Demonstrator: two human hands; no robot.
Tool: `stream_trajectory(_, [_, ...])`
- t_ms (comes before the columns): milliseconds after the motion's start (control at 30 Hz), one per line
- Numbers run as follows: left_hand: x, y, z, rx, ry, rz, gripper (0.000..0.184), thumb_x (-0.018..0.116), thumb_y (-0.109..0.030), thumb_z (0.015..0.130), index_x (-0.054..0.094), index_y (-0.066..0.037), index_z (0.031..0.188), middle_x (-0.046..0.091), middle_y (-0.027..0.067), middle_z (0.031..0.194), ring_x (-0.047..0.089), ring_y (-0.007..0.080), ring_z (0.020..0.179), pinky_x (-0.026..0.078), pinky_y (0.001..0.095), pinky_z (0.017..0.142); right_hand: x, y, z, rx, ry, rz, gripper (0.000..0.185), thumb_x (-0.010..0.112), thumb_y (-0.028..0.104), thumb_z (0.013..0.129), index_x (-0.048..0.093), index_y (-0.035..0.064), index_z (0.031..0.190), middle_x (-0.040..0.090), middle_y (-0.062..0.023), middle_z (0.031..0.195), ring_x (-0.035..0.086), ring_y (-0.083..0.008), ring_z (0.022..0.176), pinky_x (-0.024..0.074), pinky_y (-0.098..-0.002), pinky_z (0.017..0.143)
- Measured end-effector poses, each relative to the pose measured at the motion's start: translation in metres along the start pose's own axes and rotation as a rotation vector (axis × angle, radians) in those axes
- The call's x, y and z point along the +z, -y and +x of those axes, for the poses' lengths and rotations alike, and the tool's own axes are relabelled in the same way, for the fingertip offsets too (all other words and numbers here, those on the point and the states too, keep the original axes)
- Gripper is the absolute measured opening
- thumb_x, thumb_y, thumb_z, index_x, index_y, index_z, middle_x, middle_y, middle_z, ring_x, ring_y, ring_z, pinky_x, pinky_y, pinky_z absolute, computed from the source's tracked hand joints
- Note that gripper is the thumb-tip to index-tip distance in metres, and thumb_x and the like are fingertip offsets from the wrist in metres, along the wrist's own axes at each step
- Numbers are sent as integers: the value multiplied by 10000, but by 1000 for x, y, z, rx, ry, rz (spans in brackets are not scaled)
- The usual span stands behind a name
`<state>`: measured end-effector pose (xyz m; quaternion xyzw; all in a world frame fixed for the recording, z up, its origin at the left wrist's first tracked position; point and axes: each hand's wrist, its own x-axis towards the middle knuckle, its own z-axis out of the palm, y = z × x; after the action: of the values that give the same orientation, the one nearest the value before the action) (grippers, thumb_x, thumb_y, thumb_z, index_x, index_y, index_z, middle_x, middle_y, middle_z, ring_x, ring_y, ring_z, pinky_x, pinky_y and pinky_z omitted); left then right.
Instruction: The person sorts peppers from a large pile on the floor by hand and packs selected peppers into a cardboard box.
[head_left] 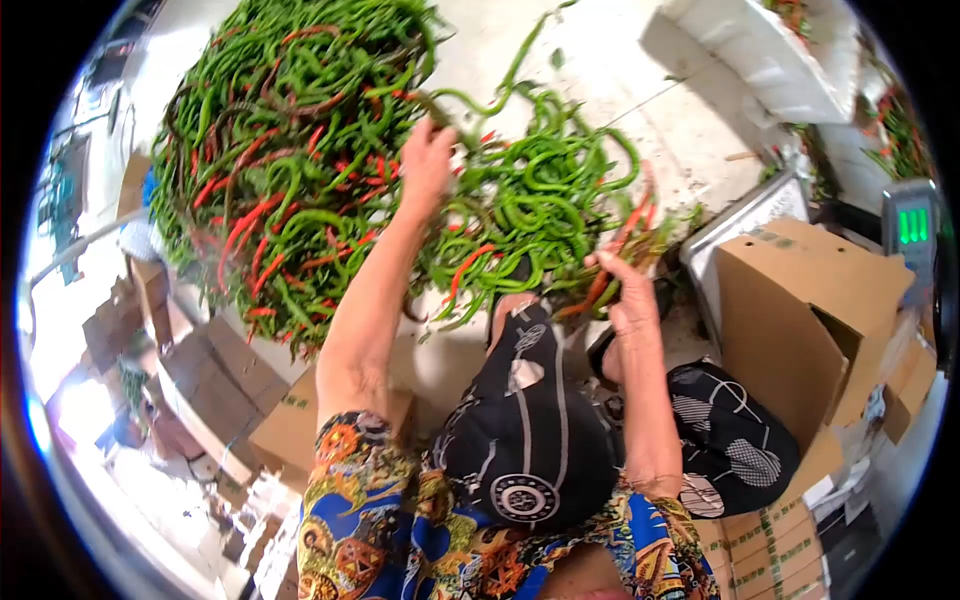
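A large heap of green and red chili peppers [290, 150] fills the upper left. Beside it, a smaller pile of mostly green peppers [540, 200] lies on the pale floor. My left hand [428, 165] is at the heap's right edge, its fingers bent together near some dark green peppers; what they grip is too blurred to name. Over the right side of the smaller pile, my right hand [630, 295] has its thumb and fingers closed on reddish peppers [625, 240], whose ends stick out beyond the fingers.
An open cardboard box [790, 320] stands at right, beside a metal-edged tray [745, 225] and a scale display with green digits [913, 226]. A white foam box [770, 50] is at upper right. Flattened cardboard [225, 380] lies at left. My knees are below the smaller pile.
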<state>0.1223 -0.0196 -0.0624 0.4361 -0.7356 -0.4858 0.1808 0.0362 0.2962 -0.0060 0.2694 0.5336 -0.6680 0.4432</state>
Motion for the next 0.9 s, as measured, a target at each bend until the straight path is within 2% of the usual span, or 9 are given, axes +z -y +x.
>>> stream_trajectory(100, [10, -38, 10, -158, -40, -287, 238, 536, -212, 884, 575, 2, 981, 592, 44, 838, 551, 137, 726, 464, 295, 602, -9, -12, 5, 87, -9, -71, 222, 735, 129, 753, 653, 57, 946, 677, -82, 872, 630, -199, 840, 490, -340, 813])
stream_trajectory(233, [63, -87, 47, -78, 515, 90, 247, 586, -251, 849, 640, -11, 875, 628, 53, 778, 572, 133, 675, 469, 274, 612, -14, -22, 10, -10, 75, -24, 236, 719, 119, 769, 644, 9, 964, 686, -113, 829, 650, -207, 777, 524, -355, 746])
stream_trajectory(300, [99, -128, 59, 142, 483, 341, 319, 596, -290, 819, 636, 20, 881, 618, 125, 735, 561, 179, 639, 460, 328, 611, -12, -22, 7, -104, 94, -22, 228, 717, 117, 767, 654, -4, 950, 689, -114, 812, 648, -208, 751, 528, -349, 726])
stream_trajectory(333, [107, -155, 59, 246, 540, 313, 352, 562, -338, 807, 632, 5, 853, 641, 234, 813, 622, 379, 795, 485, 428, 735, -13, -21, 7, -59, 44, -79, 267, 718, 107, 754, 622, 0, 979, 678, -107, 826, 643, -210, 767, 520, -343, 743])
stream_trajectory(500, [100, -159, 59, -273, 1095, -27, 272, 533, -266, 927, 584, -50, 1084, 582, 20, 833, 566, 120, 762, 489, 282, 734, -14, -8, 2, -50, 32, -87, 295, 726, 92, 741, 593, -2, 987, 669, -97, 833, 643, -204, 788, 513, -325, 749])
stream_trajectory(567, [79, -151, 47, -379, 925, -399, 238, 491, -200, 951, 576, -55, 1119, 626, 29, 912, 626, 133, 870, 469, 284, 749, -19, -17, 9, -86, 40, 14, 257, 719, 72, 752, 597, 6, 968, 673, -99, 845, 648, -192, 754, 525, -310, 716])
stream_trajectory(700, [47, -98, 38, -365, 679, -137, 230, 510, -221, 943, 598, -48, 1067, 630, 26, 904, 627, 124, 837, 464, 290, 721, -23, -28, 14, -27, 12, 52, 175, 719, 74, 765, 620, 18, 898, 670, -81, 761, 643, -180, 704, 514, -310, 658])
stream_trajectory(833, [39, -97, 30, 228, 811, 630, 259, 582, -247, 901, 636, -17, 1008, 637, 27, 790, 607, 107, 735, 459, 259, 659, -17, -33, 15, -43, -5, 19, 173, 726, 83, 769, 629, 19, 897, 672, -77, 779, 640, -176, 706, 504, -300, 663])
stream_trajectory(900, [50, -84, 34, 9, 899, 220, 277, 576, -279, 901, 649, -45, 1031, 641, 17, 796, 586, 121, 707, 457, 275, 661, -18, -35, 16, -52, -6, 42, 206, 742, 95, 754, 630, 8, 904, 674, -81, 783, 644, -179, 706, 505, -286, 653])
